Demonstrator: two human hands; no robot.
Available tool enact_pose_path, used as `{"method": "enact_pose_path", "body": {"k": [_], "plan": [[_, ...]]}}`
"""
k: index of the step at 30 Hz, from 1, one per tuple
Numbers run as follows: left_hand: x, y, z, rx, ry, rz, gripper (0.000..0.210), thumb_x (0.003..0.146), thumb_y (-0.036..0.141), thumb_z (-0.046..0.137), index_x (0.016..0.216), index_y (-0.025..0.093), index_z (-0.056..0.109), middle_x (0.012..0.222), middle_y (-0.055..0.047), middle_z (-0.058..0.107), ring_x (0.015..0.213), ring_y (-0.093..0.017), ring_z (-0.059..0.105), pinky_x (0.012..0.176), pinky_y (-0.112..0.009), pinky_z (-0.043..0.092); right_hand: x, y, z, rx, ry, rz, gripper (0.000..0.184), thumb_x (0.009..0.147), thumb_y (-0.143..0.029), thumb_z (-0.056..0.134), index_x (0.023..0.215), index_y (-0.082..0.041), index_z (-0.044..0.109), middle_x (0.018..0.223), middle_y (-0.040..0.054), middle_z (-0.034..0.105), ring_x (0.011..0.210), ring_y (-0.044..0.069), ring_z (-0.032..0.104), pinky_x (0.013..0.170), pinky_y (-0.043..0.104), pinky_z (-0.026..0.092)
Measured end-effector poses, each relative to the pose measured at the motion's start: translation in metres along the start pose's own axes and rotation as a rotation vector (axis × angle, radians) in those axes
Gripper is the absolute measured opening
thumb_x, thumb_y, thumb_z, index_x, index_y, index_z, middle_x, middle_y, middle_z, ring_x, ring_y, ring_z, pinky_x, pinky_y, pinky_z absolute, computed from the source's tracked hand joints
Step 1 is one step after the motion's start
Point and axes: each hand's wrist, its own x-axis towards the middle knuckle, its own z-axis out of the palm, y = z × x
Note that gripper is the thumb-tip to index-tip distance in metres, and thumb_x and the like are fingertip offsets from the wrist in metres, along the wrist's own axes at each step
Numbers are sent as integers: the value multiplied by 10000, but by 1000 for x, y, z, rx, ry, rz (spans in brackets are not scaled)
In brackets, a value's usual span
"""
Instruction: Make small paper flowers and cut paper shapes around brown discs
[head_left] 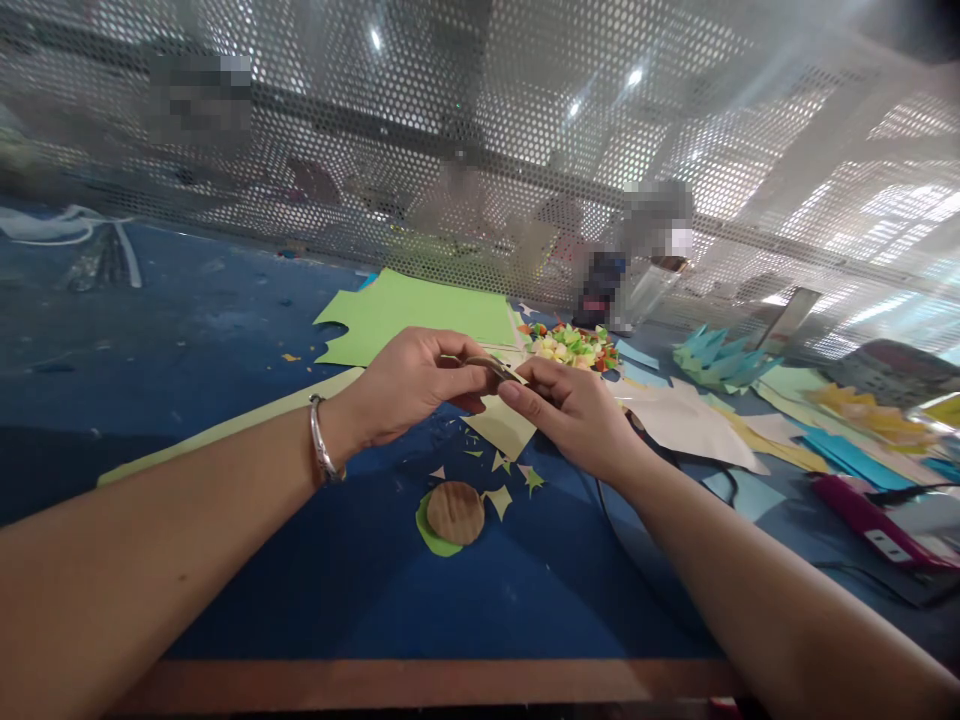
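Note:
My left hand (420,388), with a silver bracelet at its wrist, is closed around what looks like a small pair of scissors (496,368), its handles mostly hidden by the fingers. The blades point toward my right hand (574,405), whose thumb and fingers pinch a small pale piece of paper (523,374). Both hands are held close together above the blue table. Beneath them lies a cream paper sheet (502,425) among small pointed scraps. Closer to me, a round wood-patterned disc (455,513) rests partly over a green paper piece (435,535).
Green paper (420,315) with cut-out edges lies beyond my hands, beside a pile of small paper flowers (574,347). Rightward are paper sheets (697,425), a blue paper flower (724,358), a magenta power strip (877,525) and cables. A perforated metal screen (450,130) stands behind.

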Motion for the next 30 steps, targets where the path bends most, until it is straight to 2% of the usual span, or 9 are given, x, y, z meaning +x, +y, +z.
{"method": "enact_pose_path", "body": {"k": [6, 13, 22, 30], "plan": [[0, -3, -1, -11, -60, 18, 109, 783, 220, 827, 854, 141, 804, 770, -40, 754, 713, -124, 681, 710, -238, 568, 0, -3, -1, -26, 24, -10, 410, 981, -545, 603, 764, -198, 565, 635, -64, 319, 593, 116, 312, 555, 296, 232], [-1, 0, 0, -30, -95, 18, 79, 775, 221, 834, 808, 155, 805, 752, -30, 740, 709, -121, 666, 716, -241, 556, -1, -4, -1, -57, 50, -33, 435, 977, -501, 611, 685, -215, 461, 631, -55, 329, 594, 119, 327, 554, 290, 251], [-4, 4, 1, -29, -124, -21, 86, 735, 191, 851, 785, 155, 791, 723, -10, 726, 687, -112, 646, 696, -232, 539, -2, -5, -1, -49, 37, -29, 407, 992, -472, 584, 691, -204, 531, 619, -48, 356, 596, 123, 331, 552, 287, 266], [-4, 4, 2, -31, -146, -23, 55, 762, 174, 839, 773, 161, 787, 700, 8, 708, 671, -90, 632, 659, -191, 522, -2, -5, -1, -52, 38, -24, 435, 992, -518, 574, 699, -197, 572, 621, -39, 374, 595, 127, 340, 549, 292, 262]]}}
